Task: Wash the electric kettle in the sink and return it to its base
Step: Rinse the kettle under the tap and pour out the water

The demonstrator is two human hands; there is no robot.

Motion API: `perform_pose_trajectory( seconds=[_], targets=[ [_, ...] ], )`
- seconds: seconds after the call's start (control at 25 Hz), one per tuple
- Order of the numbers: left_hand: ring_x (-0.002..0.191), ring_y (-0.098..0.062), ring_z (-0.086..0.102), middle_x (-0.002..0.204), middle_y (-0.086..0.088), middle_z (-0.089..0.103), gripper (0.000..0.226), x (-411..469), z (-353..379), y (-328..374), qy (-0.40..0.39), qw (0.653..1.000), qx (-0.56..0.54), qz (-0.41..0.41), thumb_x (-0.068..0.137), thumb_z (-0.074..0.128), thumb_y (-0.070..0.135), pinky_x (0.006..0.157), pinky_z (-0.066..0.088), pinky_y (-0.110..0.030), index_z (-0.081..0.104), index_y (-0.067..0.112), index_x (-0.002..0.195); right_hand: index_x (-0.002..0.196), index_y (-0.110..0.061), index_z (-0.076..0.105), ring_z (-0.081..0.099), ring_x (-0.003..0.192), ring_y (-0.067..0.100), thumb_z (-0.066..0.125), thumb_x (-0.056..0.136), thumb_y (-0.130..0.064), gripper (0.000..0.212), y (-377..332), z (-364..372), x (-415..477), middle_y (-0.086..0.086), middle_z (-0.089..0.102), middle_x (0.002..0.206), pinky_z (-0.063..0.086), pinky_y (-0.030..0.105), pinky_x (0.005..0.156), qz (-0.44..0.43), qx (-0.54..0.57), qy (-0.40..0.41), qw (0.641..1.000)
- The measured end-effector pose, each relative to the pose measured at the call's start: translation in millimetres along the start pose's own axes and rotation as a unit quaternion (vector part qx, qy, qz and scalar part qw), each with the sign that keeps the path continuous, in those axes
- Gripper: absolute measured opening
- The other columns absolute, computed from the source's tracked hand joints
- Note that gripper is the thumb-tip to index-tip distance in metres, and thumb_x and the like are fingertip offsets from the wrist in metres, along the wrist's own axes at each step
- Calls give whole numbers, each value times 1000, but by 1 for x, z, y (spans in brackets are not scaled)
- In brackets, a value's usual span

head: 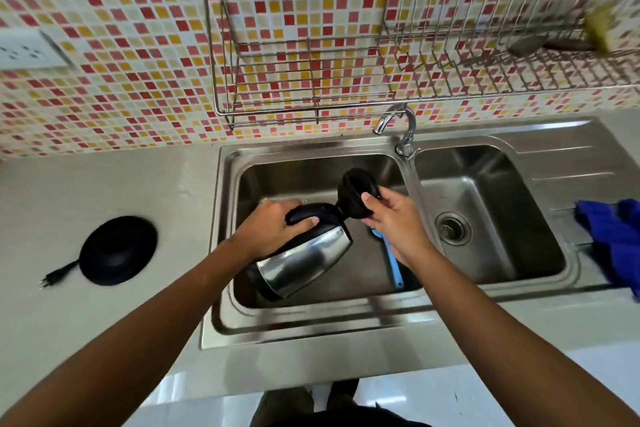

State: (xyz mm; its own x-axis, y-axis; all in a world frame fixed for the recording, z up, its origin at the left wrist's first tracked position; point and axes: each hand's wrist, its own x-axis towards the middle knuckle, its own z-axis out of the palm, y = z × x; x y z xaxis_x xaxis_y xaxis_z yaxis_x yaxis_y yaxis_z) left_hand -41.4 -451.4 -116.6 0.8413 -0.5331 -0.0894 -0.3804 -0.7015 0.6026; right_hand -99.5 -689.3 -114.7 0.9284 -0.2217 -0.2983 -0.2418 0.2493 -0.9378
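Observation:
A steel electric kettle (304, 258) with a black handle lies tilted on its side over the left basin of the sink (225, 218). My left hand (268, 230) grips its black handle from above. The round black lid (353, 192) stands swung open at the kettle's mouth, and my right hand (398, 222) holds its edge with thumb and fingers. The black round kettle base (117, 250) sits on the counter to the left of the sink, its cord and plug (52, 279) trailing left. No water runs from the tap (398, 128).
A blue-handled brush (393, 263) lies in the left basin under my right hand. The right basin (491, 218) has a drain strainer. A blue cloth (613, 239) lies on the drainboard at right. A wire dish rack (311, 62) hangs on the tiled wall above; a socket (27, 50) is at left.

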Motion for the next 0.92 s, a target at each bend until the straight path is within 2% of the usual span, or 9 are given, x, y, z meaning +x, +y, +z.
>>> perform_pose_trajectory(
  seconds=[0.12,0.24,0.4,0.6,0.76,0.84,0.92],
  targets=[
    [69,-19,65,77,-2,69,34,6,-15,10,-28,997,67,13,94,59,53,69,55,-38,66,20,96,109,-14,66,68,101,30,56,96,-8,17,1,1,1,14,71,105,57,32,82,21,19,-4,1000],
    [73,-19,66,83,-2,70,37,15,-26,16,-56,993,102,21,93,58,54,72,56,-37,67,19,100,110,-16,65,70,91,24,56,97,-10,18,2,4,1,11,71,103,59,27,76,44,38,-6,998],
    [73,-21,63,78,-1,63,43,27,-35,22,-82,983,163,17,93,56,57,71,53,-36,68,17,100,119,-12,63,70,93,27,57,97,-13,23,6,5,6,14,70,109,57,37,86,72,42,-6,996],
    [75,-22,58,78,-3,57,50,40,-38,27,-119,971,207,13,93,55,59,71,49,-34,68,12,104,128,-9,60,68,103,29,59,96,-15,32,13,1,13,14,70,115,56,40,86,109,58,-5,992],
    [87,-29,64,82,-4,56,49,49,-38,35,-141,959,244,19,94,54,57,72,44,-32,67,11,104,124,-11,61,69,102,29,60,95,-14,29,20,0,15,13,71,114,56,39,85,121,75,6,990],
    [95,-30,64,92,-8,60,51,56,-35,40,-157,951,266,16,94,53,57,76,45,-33,67,11,111,118,-13,64,69,102,29,60,95,-13,24,25,0,14,13,71,112,56,38,84,125,76,7,989],
    [96,-28,63,100,-9,64,53,62,-29,43,-169,944,282,12,94,52,58,77,45,-33,67,12,115,115,-14,65,69,102,29,59,95,-13,20,30,-2,14,13,71,112,56,35,79,133,80,11,988]
  ],
)
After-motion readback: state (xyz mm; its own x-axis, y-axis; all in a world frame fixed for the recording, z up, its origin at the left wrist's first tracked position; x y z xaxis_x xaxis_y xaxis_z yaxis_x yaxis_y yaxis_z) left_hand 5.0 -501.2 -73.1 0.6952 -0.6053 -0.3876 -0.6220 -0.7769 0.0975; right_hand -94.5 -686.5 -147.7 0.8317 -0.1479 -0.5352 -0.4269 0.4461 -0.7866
